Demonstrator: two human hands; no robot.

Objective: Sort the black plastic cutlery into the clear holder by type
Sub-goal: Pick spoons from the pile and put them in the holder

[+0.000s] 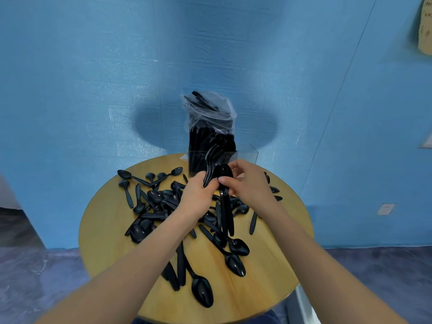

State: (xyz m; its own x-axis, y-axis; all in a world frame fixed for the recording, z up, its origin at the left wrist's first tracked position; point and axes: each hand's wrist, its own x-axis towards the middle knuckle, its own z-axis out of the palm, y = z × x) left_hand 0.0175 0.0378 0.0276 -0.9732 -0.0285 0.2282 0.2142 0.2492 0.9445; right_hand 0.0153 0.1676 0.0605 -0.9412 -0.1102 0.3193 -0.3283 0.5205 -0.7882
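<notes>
Two hands meet mid-tabletop (112, 220). Left hand (198, 195) grip curled round spoon bundle (210, 164); right hand (247, 181) grip pinches single spoon (224, 174) beside it. Clear holder (247, 155) just beyond grips. Advice: align bowls, nest, then drop together. Plastic glossy, thin, slippery; loose spoons (163, 202) scattered below grips.

One round wooden table (112, 220); one clear holder (247, 155) at its far edge, with two compartments showing, the left packed with black cutlery too dense to count; one clear plastic bag (210, 108) of more cutlery behind it. Two hands, the left hand (198, 195) gripping several spoons (210, 164), the right hand (250, 183) pinching one spoon (223, 171); the loose pile (159, 202) runs to dozens, overlapping past an exact count.
</notes>
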